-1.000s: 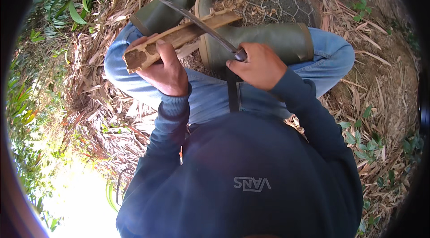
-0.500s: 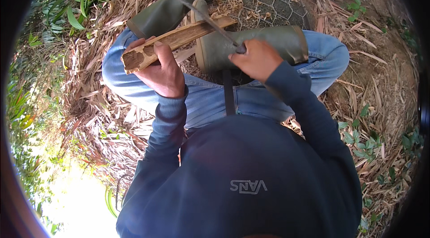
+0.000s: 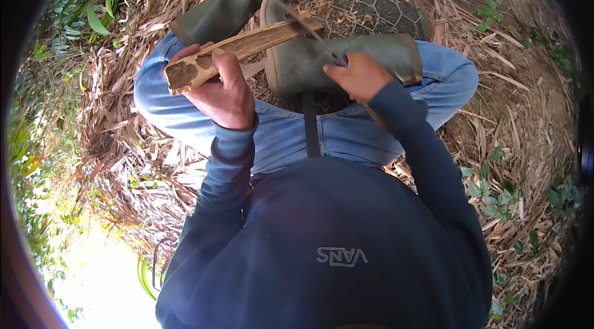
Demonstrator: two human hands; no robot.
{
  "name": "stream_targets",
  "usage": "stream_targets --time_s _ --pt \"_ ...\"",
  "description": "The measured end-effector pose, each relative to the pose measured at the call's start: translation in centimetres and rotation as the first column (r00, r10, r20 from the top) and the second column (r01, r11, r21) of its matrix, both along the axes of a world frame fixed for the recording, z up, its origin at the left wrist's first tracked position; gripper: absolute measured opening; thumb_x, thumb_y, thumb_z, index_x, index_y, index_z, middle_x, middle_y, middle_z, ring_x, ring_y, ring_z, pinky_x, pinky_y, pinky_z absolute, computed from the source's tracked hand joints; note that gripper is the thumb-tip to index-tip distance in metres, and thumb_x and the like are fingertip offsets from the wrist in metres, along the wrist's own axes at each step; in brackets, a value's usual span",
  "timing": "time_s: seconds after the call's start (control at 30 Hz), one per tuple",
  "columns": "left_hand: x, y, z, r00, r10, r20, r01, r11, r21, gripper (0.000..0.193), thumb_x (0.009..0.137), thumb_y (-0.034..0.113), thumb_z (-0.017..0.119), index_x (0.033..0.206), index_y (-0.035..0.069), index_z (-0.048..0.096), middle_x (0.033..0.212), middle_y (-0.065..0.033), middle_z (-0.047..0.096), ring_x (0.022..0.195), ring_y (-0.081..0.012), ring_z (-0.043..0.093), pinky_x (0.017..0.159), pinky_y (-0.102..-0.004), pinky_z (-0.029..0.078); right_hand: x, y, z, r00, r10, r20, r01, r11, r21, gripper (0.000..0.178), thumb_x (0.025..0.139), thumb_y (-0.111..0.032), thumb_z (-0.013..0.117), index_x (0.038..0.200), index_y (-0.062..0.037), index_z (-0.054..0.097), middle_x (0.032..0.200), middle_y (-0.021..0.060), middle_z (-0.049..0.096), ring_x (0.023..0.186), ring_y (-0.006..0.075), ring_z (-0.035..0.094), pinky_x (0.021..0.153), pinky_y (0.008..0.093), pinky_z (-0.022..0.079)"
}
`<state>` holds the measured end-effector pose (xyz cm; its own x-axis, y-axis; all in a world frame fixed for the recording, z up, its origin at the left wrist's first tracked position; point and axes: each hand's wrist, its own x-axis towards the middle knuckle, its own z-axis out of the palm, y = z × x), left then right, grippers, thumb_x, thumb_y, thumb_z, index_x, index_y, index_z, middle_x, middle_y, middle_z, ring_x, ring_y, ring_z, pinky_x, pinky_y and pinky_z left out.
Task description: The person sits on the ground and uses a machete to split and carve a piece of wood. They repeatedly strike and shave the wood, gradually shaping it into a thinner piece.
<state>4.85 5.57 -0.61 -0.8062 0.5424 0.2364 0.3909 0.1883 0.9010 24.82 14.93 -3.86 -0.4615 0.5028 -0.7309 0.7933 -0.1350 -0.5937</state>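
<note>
The left hand (image 3: 224,90) is clenched around a split piece of wood (image 3: 244,49) in the upper middle of the frame, above 2 green boots (image 3: 322,60). The right hand (image 3: 359,75) grips a knife (image 3: 309,29), whose blade now lies farther along the wood than 0.5 s ago.

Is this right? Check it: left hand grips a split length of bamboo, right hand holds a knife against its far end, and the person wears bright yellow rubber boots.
Not quite. The head view shows the rubber boots are dark olive green, not bright yellow. The rest stands: the left hand grips the split length of bamboo, and the right hand holds the knife against its far end.
</note>
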Motion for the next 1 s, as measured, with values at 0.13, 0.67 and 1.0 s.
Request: stream_targets --time_s 0.13,0.67,1.0 --pt "0.1 0.0 0.4 0.998 -0.046 -0.040 0.046 0.999 -0.004 0.030 0.084 0.005 0.061 0.110 -0.003 0.049 0.101 -0.0123 0.053 0.087 -0.0188 0.055 0.082 -0.0317 0.048 1.0 0.0 1.2 0.998 -0.050 -0.024 0.044 0.980 -0.192 0.049 0.090 -0.039 0.062 0.075 0.0071 0.061 0.053 0.0120 0.057 0.046 0.0216 0.060 0.050 0.0374 0.048" --pt "-1.0 0.3 3.1 0.935 -0.226 0.272 0.221 0.974 0.048 0.024 0.090 0.001 0.068 0.111 -0.007 0.062 0.102 -0.0160 0.070 0.095 -0.0185 0.067 0.085 -0.0299 0.054 1.4 -3.0 7.6 0.948 -0.026 -0.316 0.057 0.994 0.090 0.031 0.081 -0.027 0.069 0.080 0.0028 0.061 0.070 0.0229 0.064 0.072 0.0438 0.065 0.064 0.0478 0.049" --pt "-0.4 -0.6 4.4 0.916 -0.358 0.179 0.364 0.931 0.000 0.022 0.092 0.000 0.065 0.112 -0.006 0.060 0.108 -0.0214 0.069 0.102 -0.0242 0.067 0.092 -0.0330 0.052 2.4 -2.7 5.5 0.955 -0.079 -0.285 0.107 0.991 0.082 0.029 0.079 -0.020 0.072 0.087 0.0059 0.060 0.066 0.0163 0.056 0.060 0.0213 0.056 0.059 0.0369 0.045"
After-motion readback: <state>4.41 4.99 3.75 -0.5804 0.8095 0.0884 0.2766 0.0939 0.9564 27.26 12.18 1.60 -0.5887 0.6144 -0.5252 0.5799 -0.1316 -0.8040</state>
